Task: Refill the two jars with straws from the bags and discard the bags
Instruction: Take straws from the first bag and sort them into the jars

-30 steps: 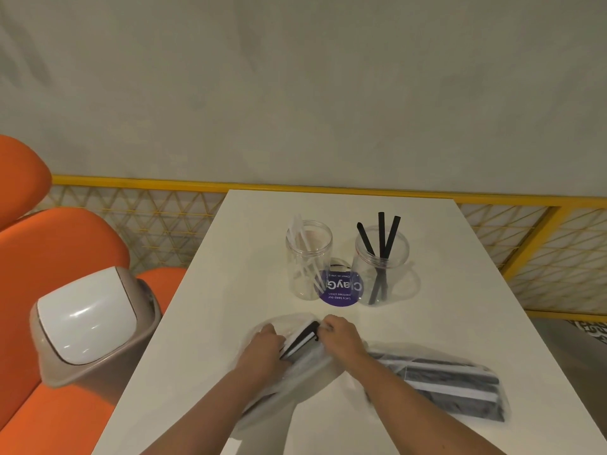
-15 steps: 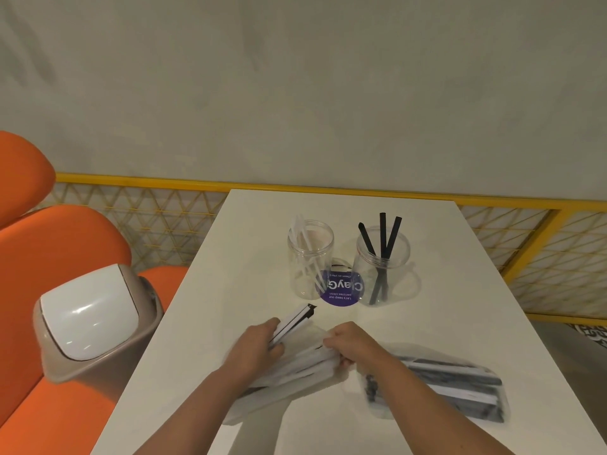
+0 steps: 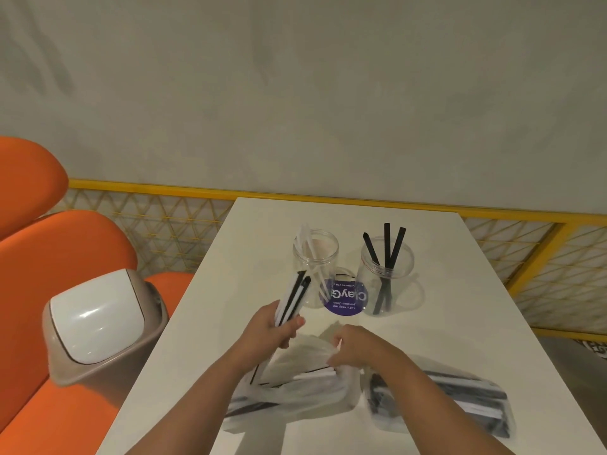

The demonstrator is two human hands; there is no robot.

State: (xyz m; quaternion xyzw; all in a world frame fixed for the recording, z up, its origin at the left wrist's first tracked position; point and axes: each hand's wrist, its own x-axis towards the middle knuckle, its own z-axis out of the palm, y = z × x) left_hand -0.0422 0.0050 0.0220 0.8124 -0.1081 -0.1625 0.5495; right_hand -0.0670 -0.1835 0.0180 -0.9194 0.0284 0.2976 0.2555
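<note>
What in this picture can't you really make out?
- Head view: how many straws the left hand grips; they overlap and blur.
- Head view: the second bag's contents; the right forearm crosses it and the plastic blurs them.
- Head view: the purple sticker's small print; too small.
- Head view: the right hand's fingertips; the open bag hides them.

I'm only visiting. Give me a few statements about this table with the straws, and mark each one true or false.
1. The left hand grips a bundle of straws. True.
2. The right jar holds white straws. False: black straws stand in it.
3. The right hand pinches the open bag. True.
4. The bin stands on the table. False: it sits on the orange seat beside it.
</note>
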